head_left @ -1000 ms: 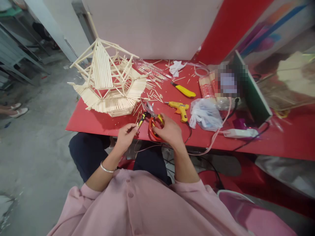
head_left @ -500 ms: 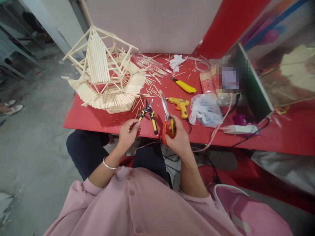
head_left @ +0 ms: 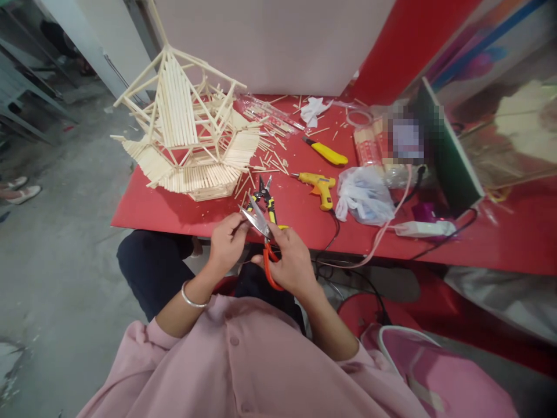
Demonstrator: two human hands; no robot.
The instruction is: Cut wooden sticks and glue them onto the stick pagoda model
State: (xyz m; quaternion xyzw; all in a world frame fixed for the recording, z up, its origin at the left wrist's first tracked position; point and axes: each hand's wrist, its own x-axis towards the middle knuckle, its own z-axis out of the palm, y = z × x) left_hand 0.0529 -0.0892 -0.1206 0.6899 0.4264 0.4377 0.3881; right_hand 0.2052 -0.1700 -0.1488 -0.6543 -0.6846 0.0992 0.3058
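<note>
My right hand (head_left: pixel 292 264) is closed around the handles of a pair of scissors (head_left: pixel 257 220), with a red handle loop showing below the fingers. Their blades are slightly parted and point up and left, close to the fingertips of my left hand (head_left: pixel 228 241). That hand is pinched shut; whatever is between thumb and forefinger is too small or hidden to name. Behind the blades, partly covered, lie black-and-yellow pliers (head_left: pixel 272 210) on the red table (head_left: pixel 143 203). A pagoda-like model of thin wooden sticks (head_left: pixel 178 104) stands at the table's left.
Loose stick pieces (head_left: pixel 272 162) lie right of the model. Farther right are a yellow utility knife (head_left: pixel 328 152), a yellow glue gun (head_left: pixel 319 187), a white plastic bag (head_left: pixel 364 194) and a green board (head_left: pixel 452 145). Cables hang over the front edge.
My right hand has moved left and turned the scissors, bringing the blades from beside the glue gun to my left fingertips. My left hand has barely shifted.
</note>
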